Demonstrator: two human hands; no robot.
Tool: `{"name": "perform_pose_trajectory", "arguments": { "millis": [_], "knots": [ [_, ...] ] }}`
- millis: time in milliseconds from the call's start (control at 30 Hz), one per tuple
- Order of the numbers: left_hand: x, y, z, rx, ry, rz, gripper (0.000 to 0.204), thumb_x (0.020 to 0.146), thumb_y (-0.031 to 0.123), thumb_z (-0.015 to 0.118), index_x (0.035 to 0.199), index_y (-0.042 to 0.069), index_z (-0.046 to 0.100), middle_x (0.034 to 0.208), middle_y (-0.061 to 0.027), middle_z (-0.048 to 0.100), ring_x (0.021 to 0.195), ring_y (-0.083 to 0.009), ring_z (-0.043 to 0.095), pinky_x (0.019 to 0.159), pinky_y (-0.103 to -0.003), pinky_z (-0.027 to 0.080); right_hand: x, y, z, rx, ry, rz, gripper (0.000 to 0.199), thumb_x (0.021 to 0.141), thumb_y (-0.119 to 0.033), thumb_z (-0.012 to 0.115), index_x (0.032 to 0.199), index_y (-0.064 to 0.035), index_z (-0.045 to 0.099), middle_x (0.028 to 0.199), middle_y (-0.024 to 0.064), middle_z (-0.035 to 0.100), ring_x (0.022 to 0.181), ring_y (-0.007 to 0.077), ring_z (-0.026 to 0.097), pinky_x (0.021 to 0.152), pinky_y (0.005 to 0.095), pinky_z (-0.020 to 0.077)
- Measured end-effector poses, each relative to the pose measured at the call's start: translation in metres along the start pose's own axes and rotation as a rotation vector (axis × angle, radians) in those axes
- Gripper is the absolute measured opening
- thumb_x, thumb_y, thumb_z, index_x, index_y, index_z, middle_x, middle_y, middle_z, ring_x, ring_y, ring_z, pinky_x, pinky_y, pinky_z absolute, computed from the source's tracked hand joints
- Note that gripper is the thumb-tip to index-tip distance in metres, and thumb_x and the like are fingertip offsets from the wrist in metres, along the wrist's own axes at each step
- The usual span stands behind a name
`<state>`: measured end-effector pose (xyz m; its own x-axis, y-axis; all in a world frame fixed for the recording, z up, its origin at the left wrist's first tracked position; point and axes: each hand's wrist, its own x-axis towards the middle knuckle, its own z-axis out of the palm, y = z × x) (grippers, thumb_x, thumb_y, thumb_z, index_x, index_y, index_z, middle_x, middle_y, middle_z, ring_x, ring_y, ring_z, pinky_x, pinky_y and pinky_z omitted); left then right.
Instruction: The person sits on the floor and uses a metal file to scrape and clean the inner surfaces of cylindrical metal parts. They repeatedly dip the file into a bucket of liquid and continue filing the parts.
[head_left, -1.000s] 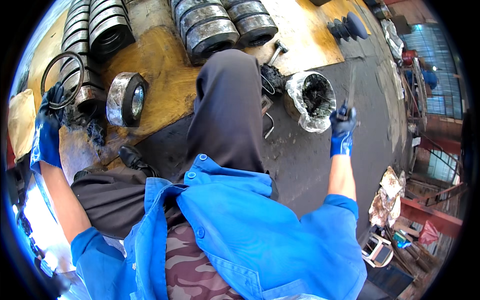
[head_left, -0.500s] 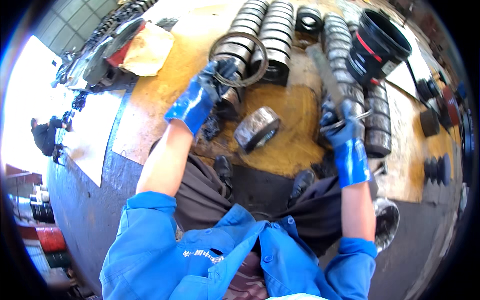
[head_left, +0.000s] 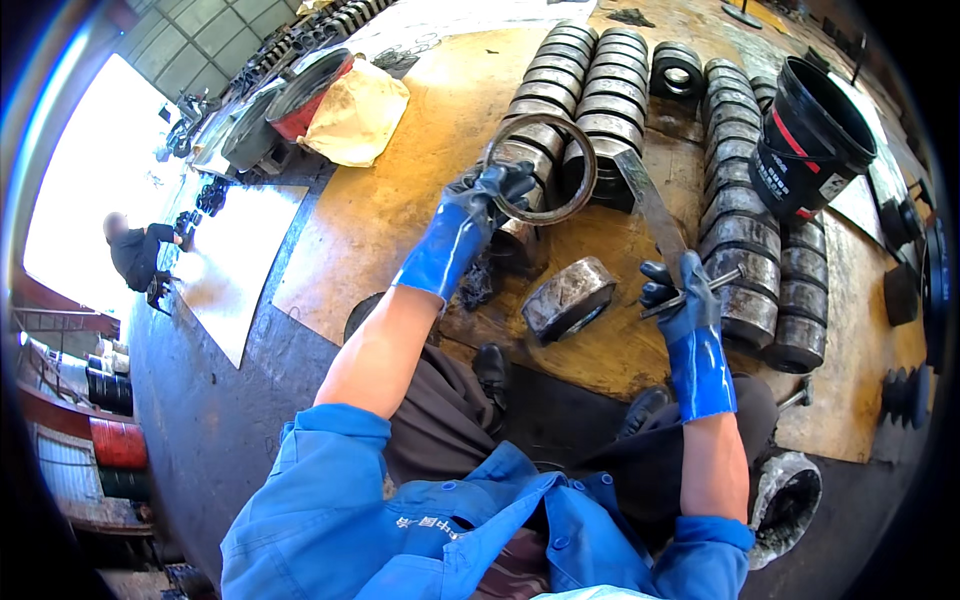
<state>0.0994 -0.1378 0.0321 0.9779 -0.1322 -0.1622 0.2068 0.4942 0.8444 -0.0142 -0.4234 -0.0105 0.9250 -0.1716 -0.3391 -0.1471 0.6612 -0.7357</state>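
My left hand point(head_left: 478, 205), in a blue rubber glove with a dark, soiled palm, grips a thin metal ring point(head_left: 591, 182) by its near left edge. The ring is held up above rows of thick dark metal rings point(head_left: 612, 105). My right hand point(head_left: 692, 305), gloved alike, is closed on a flat metal blade point(head_left: 652, 210) pointing away to the far left. A thin metal rod point(head_left: 727, 277) lies crosswise in the same grip; whether it joins the blade is hidden. Between my hands, one thick metal ring point(head_left: 570, 298) rests tilted on the stained yellowish board point(head_left: 590, 365).
A black bucket with a red stripe point(head_left: 800, 150) stands at the right beside more rows of thick rings point(head_left: 742, 245). A red-edged drum point(head_left: 300, 110) with a tan sheet point(head_left: 355, 112) is far left. At my right knee sits a plastic-lined container point(head_left: 785, 510). Another person point(head_left: 140, 250) crouches far left.
The view has shifted, so the scene lies lower and further right. My left hand still holds the ring, now turned more face-on; my right hand keeps the blade and rod.
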Motion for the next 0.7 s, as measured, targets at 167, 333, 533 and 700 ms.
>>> {"name": "perform_pose_trajectory", "arguments": {
  "millis": [167,333,533,700],
  "knots": [
    [0.014,-0.022,-0.013,0.404,-0.227,0.272,0.011,0.086,0.005,0.066,0.096,0.0,0.067,0.09,-0.0122,0.069,0.084,-0.019,0.066,0.075,-0.031,0.056,0.001,0.0,0.002,-0.039,-0.08,0.0,0.041,0.094,-0.036,0.052,0.113,0.0005,0.055,0.087,0.0195,0.068,0.056,0.0198,0.062,0.051,0.0325,0.0517],
    [0.004,-0.032,-0.007,0.965,-0.256,0.364,0.02,0.09,0.014,0.062,0.102,-0.001,0.065,0.097,-0.0111,0.067,0.09,-0.0197,0.065,0.08,-0.029,0.053,-0.018,-0.003,0.013,-0.338,-0.138,-0.096,0.038,0.094,-0.031,0.054,0.111,0.0023,0.058,0.08,0.0148,0.069,0.055,0.0175,0.063,0.046,0.0289,0.0514],
    [-0.016,-0.013,0.005,0.355,-0.094,0.096,0.032,0.096,0.02,0.052,0.114,-0.006,0.057,0.115,-0.0161,0.062,0.102,-0.0248,0.063,0.091,-0.031,0.051,-0.035,-0.025,0.002,-0.22,-0.217,-0.087,0.037,0.093,-0.031,0.055,0.108,0.0026,0.058,0.076,0.0164,0.067,0.055,0.0194,0.062,0.048,0.0294,0.0512],
    [0.002,-0.018,-0.009,0.478,-0.193,0.352,0.034,0.099,0.017,0.043,0.12,-0.009,0.049,0.122,-0.0195,0.056,0.111,-0.0267,0.058,0.098,-0.034,0.048,-0.036,-0.037,-0.011,-0.131,-0.313,0.088,0.039,0.091,-0.03,0.056,0.111,0.0033,0.057,0.076,0.0162,0.065,0.052,0.0188,0.061,0.044,0.0307,0.0512]
  ]
}}
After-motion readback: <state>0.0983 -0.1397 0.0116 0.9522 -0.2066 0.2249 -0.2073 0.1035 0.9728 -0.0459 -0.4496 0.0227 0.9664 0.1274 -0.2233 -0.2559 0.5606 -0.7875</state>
